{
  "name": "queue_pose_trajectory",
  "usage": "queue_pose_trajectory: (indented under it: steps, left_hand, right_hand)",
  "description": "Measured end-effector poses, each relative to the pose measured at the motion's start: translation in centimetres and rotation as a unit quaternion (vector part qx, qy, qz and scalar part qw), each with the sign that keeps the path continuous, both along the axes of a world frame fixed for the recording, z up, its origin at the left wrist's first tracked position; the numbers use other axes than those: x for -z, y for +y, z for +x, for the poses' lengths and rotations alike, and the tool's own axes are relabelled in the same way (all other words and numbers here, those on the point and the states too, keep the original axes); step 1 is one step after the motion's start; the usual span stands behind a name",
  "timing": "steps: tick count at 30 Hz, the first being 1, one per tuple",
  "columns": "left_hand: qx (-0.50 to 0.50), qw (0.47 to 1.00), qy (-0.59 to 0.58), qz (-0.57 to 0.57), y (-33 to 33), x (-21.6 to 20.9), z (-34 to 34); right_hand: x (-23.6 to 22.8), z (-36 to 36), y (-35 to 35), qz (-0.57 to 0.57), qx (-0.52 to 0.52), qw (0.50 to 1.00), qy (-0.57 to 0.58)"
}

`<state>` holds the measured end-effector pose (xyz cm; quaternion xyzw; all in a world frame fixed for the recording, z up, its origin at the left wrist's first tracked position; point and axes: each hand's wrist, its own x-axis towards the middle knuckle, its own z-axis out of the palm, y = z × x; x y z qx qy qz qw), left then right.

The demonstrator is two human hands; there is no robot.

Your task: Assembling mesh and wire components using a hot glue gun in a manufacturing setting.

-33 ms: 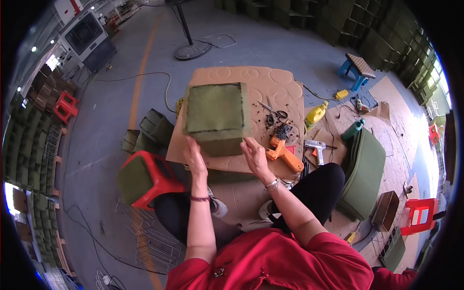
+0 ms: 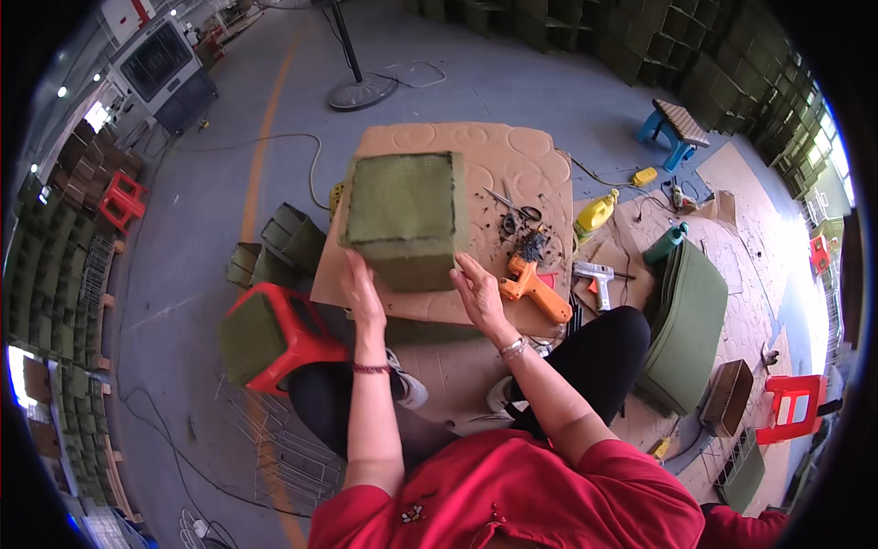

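Note:
A green felt-covered cube box (image 2: 405, 215) stands on a brown cardboard sheet (image 2: 512, 151) laid on the floor. My left hand (image 2: 363, 291) lies flat against the lower left corner of the box's near face, fingers stretched. My right hand (image 2: 477, 291) rests with open fingers at the box's near right edge. Neither hand grips anything. An orange glue gun (image 2: 535, 288) lies just right of my right hand. Scissors (image 2: 512, 203) and a pile of dark scraps (image 2: 530, 245) sit on the cardboard beside the box.
A red stool holding a green block (image 2: 274, 334) stands by my left knee, with small green boxes (image 2: 288, 242) behind it. A stack of green felt sheets (image 2: 686, 320), a grey glue gun (image 2: 594, 274), a yellow bottle (image 2: 594, 215) and a blue stool (image 2: 677, 128) are on the right. A fan stand (image 2: 361, 91) is at the far side.

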<state>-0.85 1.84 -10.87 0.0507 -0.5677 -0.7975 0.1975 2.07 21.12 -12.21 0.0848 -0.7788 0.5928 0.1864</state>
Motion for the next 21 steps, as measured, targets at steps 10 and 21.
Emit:
queue_pose_trajectory:
  steps: [10,21]
  left_hand:
    - [-0.266,0.833,0.2,-0.442,1.2,-9.2,3.4]
    - [0.0,1.0,-0.013,0.025,0.1,-4.2,0.6]
  right_hand:
    - [3.0,4.0,12.6,0.379,0.165,0.907,-0.077]
    - [1.9,2.4,12.8,0.524,0.171,0.833,-0.042]
